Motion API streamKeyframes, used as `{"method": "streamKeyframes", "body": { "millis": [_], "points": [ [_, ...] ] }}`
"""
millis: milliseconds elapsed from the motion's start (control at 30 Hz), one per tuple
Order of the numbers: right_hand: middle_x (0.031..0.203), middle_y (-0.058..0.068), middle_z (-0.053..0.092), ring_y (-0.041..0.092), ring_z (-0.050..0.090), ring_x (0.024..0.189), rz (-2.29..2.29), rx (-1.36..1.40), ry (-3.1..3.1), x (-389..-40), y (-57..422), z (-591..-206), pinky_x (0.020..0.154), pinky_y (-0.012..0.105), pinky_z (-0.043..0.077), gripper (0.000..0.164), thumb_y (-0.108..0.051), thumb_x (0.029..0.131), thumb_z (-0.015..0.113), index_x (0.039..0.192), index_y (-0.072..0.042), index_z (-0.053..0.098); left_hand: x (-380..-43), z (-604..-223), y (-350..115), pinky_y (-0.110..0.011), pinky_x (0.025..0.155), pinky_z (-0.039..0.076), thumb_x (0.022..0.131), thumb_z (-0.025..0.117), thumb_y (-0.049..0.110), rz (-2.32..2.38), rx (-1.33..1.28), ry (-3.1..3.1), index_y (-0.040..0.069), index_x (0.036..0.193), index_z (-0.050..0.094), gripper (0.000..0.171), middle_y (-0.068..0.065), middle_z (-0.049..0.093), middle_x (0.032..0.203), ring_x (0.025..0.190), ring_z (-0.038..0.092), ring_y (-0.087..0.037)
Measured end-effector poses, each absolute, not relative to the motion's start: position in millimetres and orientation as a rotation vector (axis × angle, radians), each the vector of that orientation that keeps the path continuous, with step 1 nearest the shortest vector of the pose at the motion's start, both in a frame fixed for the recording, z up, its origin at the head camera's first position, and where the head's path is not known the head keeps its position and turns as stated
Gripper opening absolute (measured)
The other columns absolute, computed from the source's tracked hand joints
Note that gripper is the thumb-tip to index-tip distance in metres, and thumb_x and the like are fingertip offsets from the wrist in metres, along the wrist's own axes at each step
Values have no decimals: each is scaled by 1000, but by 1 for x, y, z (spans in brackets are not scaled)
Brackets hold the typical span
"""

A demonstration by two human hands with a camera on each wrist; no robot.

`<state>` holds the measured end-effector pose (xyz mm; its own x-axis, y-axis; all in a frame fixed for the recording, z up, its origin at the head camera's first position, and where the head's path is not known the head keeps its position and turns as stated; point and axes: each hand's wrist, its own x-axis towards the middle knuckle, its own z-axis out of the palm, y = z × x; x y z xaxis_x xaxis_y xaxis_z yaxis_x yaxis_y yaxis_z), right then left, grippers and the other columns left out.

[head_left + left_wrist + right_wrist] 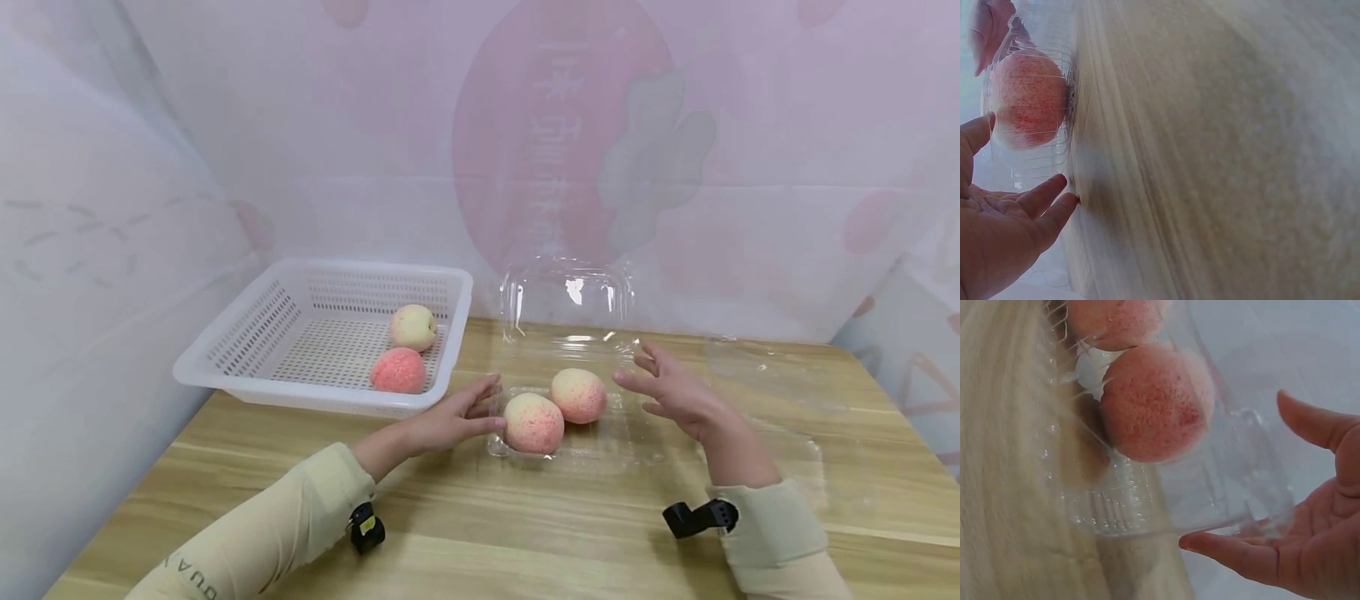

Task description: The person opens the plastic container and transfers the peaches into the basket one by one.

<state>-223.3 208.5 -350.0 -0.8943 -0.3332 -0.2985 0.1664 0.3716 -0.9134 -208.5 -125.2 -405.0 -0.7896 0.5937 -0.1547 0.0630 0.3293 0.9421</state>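
A clear plastic clamshell box (618, 446) stands on the table with its lid (540, 304) raised at the back. Inside it lie two pink-and-cream peaches, the nearer peach (533, 424) at the left and the other peach (579, 396) just behind to the right. My left hand (453, 418) is at the box's left side, fingers extended, its thumb tip right at the rim. On the other side, my right hand (678, 396) has its fingers spread beside the box's right wall. In the right wrist view, a fingertip (1191, 542) meets the box's edge.
A white perforated basket (337, 400) sits at the left, holding a pale peach (412, 327) and a pinker peach (398, 371). More clear plastic packaging (802, 458) lies on the wooden table (480, 533) to the right. A printed cloth (360, 208) hangs behind.
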Motion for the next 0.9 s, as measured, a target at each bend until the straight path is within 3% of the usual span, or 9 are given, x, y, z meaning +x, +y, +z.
{"method": "streamKeyframes", "body": {
  "millis": [267, 467, 667, 900],
  "points": [
    [160, 36, -7, 57, 17, 144, -1457, -214, 2218, -225, 213, -362, 115, 63, 28, 105, -6, 93, 64, 155, -5, -21, -208, -404, -125, -51, 118, 32, 101, 59, 24, 1456, 580, 2136, 2, 159, 7, 81, -24, 18, 164, 148, 28, -41],
    [161, 35, 3, 57, 21, 143, -1458, -272, 2176, -228, 217, -369, 114, 62, 32, 101, 0, 93, 60, 156, -4, -18, -208, -406, -127, -51, 117, 34, 100, 60, 26, 1440, 575, 2169, 1, 159, 8, 82, -24, 20, 163, 147, 31, -42],
    [162, 32, 6, 56, 21, 143, -1513, -396, 2058, -231, 235, -378, 100, 33, 51, 97, 4, 92, 59, 158, -5, -12, -207, -402, -125, -52, 115, 37, 99, 61, 27, 1400, 564, 2231, 0, 158, 14, 80, -24, 23, 162, 145, 34, -43],
    [164, 26, -2, 52, 10, 146, -1551, -564, 1930, -238, 254, -385, 102, 21, 47, 99, 5, 90, 61, 157, -2, -13, -202, -394, -117, -52, 113, 41, 98, 63, 27, 1354, 480, 2346, -1, 156, 22, 76, -24, 35, 157, 141, 42, -42]
  ]
}}
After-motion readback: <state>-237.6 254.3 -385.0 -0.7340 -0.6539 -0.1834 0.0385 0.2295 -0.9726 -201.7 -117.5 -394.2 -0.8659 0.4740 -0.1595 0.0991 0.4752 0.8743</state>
